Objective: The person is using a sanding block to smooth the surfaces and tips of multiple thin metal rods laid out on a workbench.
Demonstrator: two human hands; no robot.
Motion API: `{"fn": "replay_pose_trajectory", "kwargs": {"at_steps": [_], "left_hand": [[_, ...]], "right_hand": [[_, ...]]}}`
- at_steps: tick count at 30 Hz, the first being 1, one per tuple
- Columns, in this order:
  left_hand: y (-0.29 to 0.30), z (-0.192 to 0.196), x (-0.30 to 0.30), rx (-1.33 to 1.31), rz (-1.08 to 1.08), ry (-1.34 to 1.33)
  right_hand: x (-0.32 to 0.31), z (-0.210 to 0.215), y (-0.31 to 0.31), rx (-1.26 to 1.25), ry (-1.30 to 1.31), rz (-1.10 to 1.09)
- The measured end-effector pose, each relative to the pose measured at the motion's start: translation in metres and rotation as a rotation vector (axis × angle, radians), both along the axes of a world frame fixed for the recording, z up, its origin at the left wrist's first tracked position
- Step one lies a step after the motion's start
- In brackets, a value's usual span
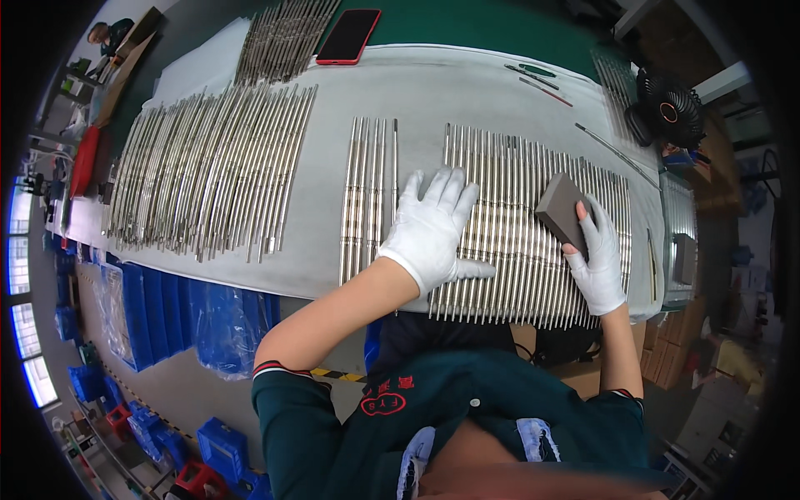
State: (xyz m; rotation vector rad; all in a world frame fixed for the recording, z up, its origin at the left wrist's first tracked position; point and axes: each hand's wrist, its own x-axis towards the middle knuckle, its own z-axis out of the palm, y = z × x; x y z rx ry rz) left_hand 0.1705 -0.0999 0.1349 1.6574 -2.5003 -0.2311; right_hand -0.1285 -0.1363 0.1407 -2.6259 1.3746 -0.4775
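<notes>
In a white glove, my left hand [432,229] lies with its fingers stretched out. It rests at the left edge of a wide row of shiny metal rods [508,283] laid side by side. My right hand [600,265], in a white glove with some fingertips bare, grips a grey-brown rectangular sanding block [562,210] over the right part of that row. Whether the block touches the rods I cannot tell. Just left of my left hand stands a small separate group of rods [354,200].
A large batch of metal rods [208,167] covers the table's left side, with darker rods [283,37] behind it. A red-edged phone [350,37] lies at the back. To the far right are a black fan [669,108] and a loose thin rod [617,152]. Blue crates [158,317] stand below left.
</notes>
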Motion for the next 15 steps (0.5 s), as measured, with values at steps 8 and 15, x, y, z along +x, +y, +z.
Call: {"fn": "replay_pose_trajectory", "kwargs": {"at_steps": [8, 15], "left_hand": [[0.015, -0.003, 0.010, -0.019, -0.004, 0.057], [0.021, 0.001, 0.025, 0.005, 0.073, -0.022]], "right_hand": [[0.003, -0.013, 0.005, -0.062, 0.000, -0.015], [0.003, -0.014, 0.005, -0.045, -0.007, -0.031]]}}
